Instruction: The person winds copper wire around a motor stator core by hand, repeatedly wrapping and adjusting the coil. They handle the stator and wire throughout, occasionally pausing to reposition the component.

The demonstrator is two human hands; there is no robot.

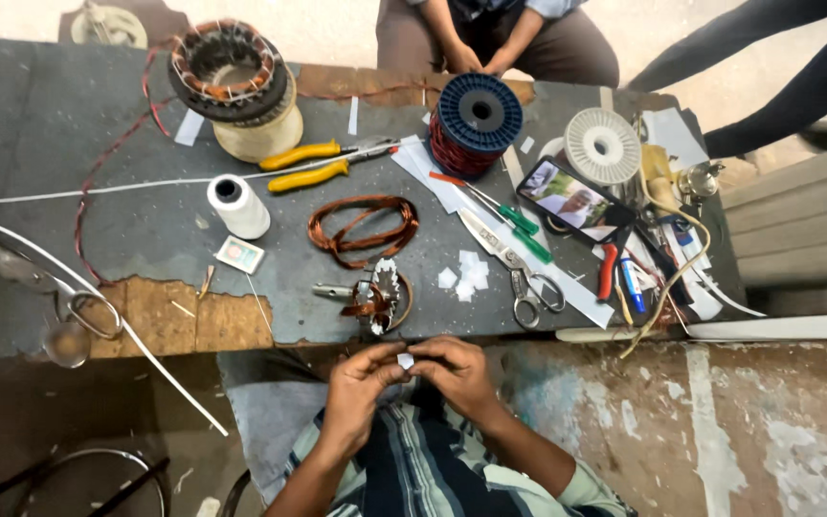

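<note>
White paper bit pinched btwn both thumbs & forefingers, held over lap just below bench edge | L hand & R hand fingers narrow on it | likely light, thin, creases easily; grip edges | small stator on bench just beyond.

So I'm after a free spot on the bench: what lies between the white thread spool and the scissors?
In the head view, a loose coil of copper wire lies between the white thread spool and the scissors, with a small wound armature slightly nearer the bench edge.
</note>
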